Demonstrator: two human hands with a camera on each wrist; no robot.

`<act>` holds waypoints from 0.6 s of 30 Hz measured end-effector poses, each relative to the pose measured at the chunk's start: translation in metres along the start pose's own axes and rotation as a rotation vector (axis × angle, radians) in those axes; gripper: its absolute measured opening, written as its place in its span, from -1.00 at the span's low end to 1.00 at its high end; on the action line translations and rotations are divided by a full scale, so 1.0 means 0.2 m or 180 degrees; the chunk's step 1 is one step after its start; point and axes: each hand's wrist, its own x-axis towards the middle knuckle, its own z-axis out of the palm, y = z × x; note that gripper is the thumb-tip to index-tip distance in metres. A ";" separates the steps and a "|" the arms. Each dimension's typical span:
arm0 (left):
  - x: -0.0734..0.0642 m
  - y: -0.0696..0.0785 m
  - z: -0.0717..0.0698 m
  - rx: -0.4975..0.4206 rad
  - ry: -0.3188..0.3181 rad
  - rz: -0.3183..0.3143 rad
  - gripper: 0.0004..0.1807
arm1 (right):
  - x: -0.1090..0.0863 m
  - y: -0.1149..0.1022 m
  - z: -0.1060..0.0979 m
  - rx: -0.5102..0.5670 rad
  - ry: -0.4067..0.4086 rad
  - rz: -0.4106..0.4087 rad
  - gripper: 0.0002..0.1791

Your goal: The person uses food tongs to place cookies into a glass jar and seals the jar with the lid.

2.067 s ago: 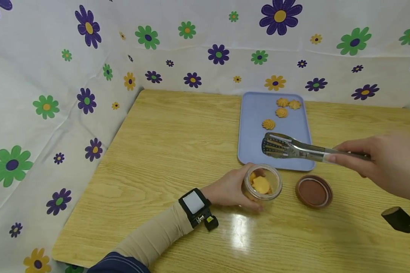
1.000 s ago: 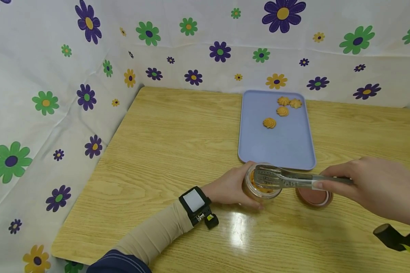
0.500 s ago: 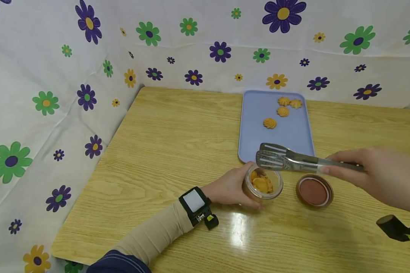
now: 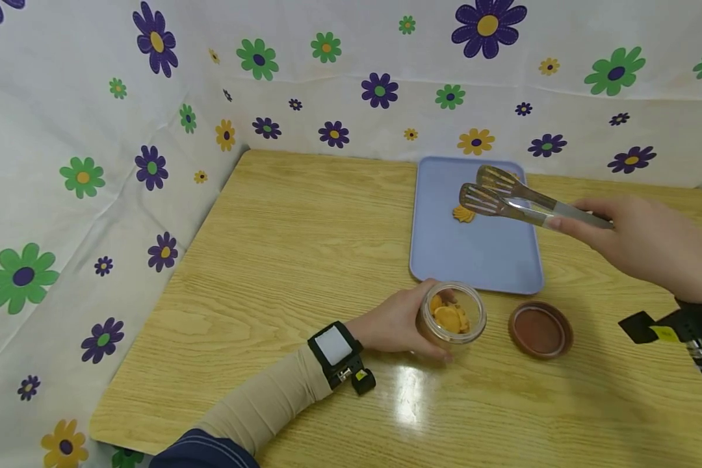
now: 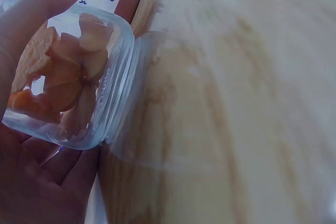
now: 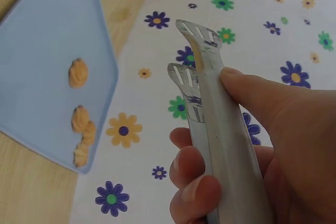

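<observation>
My left hand [image 4: 400,324] grips a clear glass jar [image 4: 478,312] with several golden piped cookies [image 4: 449,318] inside; its mouth faces up uncovered. In the left wrist view, thumb and fingers wrap the jar [image 5: 118,82]. My right hand [image 4: 649,244] holds metal slotted tongs [image 4: 532,213] above a pale blue tray [image 4: 474,260], their two heads apart and nothing showing between them. One cookie [image 4: 463,214] peeks out under the tongs in the head view. The right wrist view reveals several cookies [image 6: 79,73] on the tray, thumb and fingers pinching the tongs [image 6: 220,108].
A round brown lid [image 4: 539,330] lies on the wooden table [image 4: 304,227], right of the jar and in front of the tray. A white flower-printed cloth [image 4: 374,39] stands behind the table and along its left side.
The tongs dipped over the jar mouth, then rose and moved away over the tray, their heads now spread apart. The left hand and jar have stayed put.
</observation>
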 end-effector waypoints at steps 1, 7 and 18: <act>0.00 0.00 0.00 0.0003 -0.0001 -0.0005 -0.03 | 0.02 0.01 0.01 0.0005 -0.0013 0.0028 0.09; 0.00 0.00 0.00 0.0032 0.0011 0.0001 -0.01 | 0.16 0.08 0.09 0.0033 0.0007 -0.0004 0.05; 0.00 0.00 0.00 0.0033 0.0018 -0.0007 -0.03 | 0.30 0.12 0.27 0.0168 -0.0315 0.0023 0.10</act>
